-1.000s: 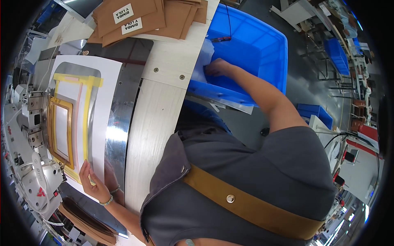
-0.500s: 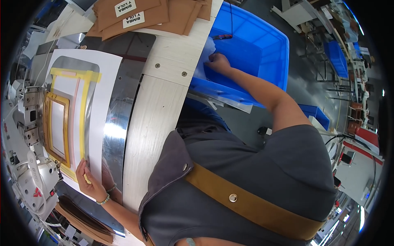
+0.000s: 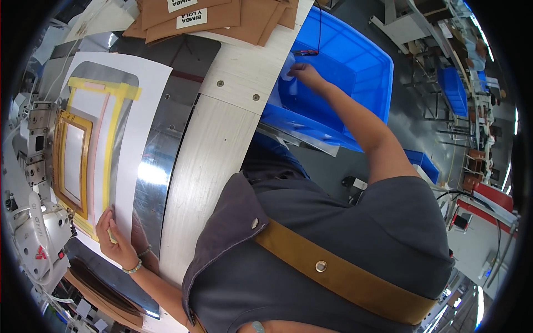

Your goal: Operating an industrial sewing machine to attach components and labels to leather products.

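Observation:
My left hand (image 3: 114,238) rests with fingers extended at the lower edge of a white-sheet template (image 3: 151,83) with yellow tape (image 3: 116,127). A brass-coloured rectangular frame (image 3: 86,155) lies on it, beside a white sewing machine (image 3: 44,233). The sheet sits on a shiny metal plate (image 3: 152,152). My right hand (image 3: 304,75) reaches into a blue bin (image 3: 375,72), fingers pinched on translucent plastic (image 3: 286,69) at its left side. A small dark-and-red tool (image 3: 305,53) with a cord is above that hand.
Brown flat pouches (image 3: 255,25) with white labels lie stacked at the top of the pale table (image 3: 205,166). Brown pieces (image 3: 94,294) are at lower left. Other blue bins (image 3: 449,91), benches and red-edged equipment stand to the right over the grey floor.
My right hand has lifted slightly toward the bin's upper left, pinching the plastic. The view has shifted a little, and my left hand stays by the template's lower edge.

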